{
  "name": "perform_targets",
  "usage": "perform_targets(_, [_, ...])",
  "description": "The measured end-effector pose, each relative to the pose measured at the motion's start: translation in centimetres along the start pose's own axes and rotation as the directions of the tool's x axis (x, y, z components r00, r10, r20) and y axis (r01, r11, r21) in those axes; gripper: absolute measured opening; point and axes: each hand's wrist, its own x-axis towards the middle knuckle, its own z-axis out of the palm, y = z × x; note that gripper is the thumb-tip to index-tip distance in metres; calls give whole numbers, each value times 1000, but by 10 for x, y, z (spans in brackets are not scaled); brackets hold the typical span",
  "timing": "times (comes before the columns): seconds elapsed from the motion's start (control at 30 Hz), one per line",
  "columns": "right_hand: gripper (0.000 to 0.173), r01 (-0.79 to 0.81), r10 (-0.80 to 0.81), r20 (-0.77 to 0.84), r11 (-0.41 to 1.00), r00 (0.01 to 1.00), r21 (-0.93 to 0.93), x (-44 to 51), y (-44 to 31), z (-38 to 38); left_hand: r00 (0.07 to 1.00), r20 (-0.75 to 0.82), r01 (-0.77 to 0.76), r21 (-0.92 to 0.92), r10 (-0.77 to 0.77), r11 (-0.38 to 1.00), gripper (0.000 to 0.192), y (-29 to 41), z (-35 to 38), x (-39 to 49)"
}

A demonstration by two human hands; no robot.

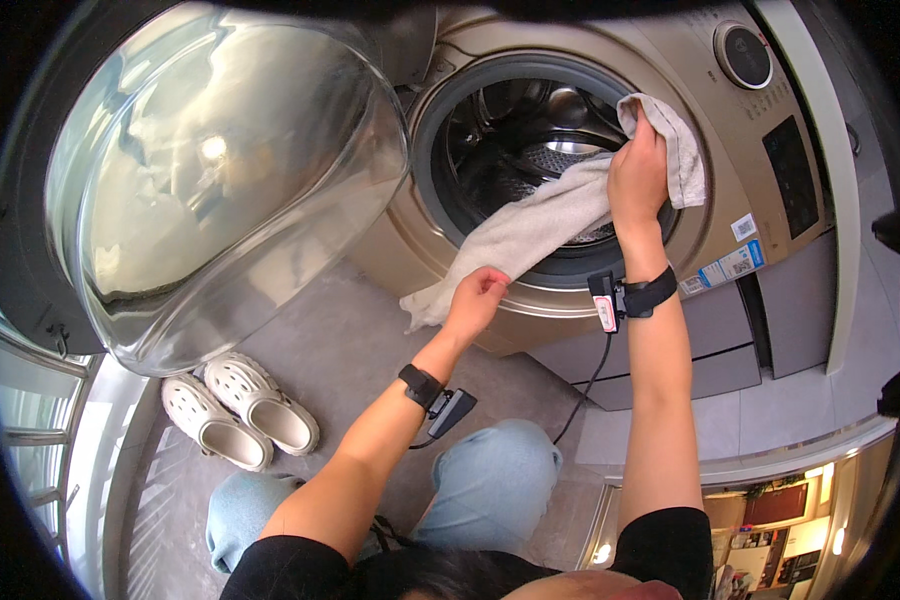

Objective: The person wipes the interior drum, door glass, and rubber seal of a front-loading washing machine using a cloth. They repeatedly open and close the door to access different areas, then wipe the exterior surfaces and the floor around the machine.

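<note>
A light grey cloth (532,229), which looks like a towel, stretches in front of the open drum (555,161) of a front-loading washing machine (709,142). My right hand (640,184) grips its upper right part, and a folded end hangs over beyond my fingers. Lower down, my left hand (478,296) pinches the cloth near its lower edge. Past that hand a loose corner droops in front of the machine's lower body. The cloth hides part of the drum and of the grey rubber door seal (439,187).
The machine's glass door (225,187) stands wide open at the left. Below it, a pair of white clogs (240,412) sits on the grey floor (345,337). A dial (742,54) and a dark display (791,176) are at the right. A cable (594,382) runs from my right wrist device.
</note>
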Motion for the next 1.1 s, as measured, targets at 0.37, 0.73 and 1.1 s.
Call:
perform_targets(0.37, [17, -6, -48, 91, 860, 995, 511, 34, -84, 75, 1000, -7, 7, 30, -7, 1000, 15, 18, -2, -6])
perform_targets(0.73, [29, -47, -10, 230, 969, 973, 241, 26, -18, 29, 993, -106, 46, 9, -44, 999, 13, 21, -29, -8])
perform_targets(1.1, [44, -103, 149, 163, 960, 975, -262, -64, 31, -51, 999, 4, 53, -45, -53, 998, 14, 6, -16, -8])
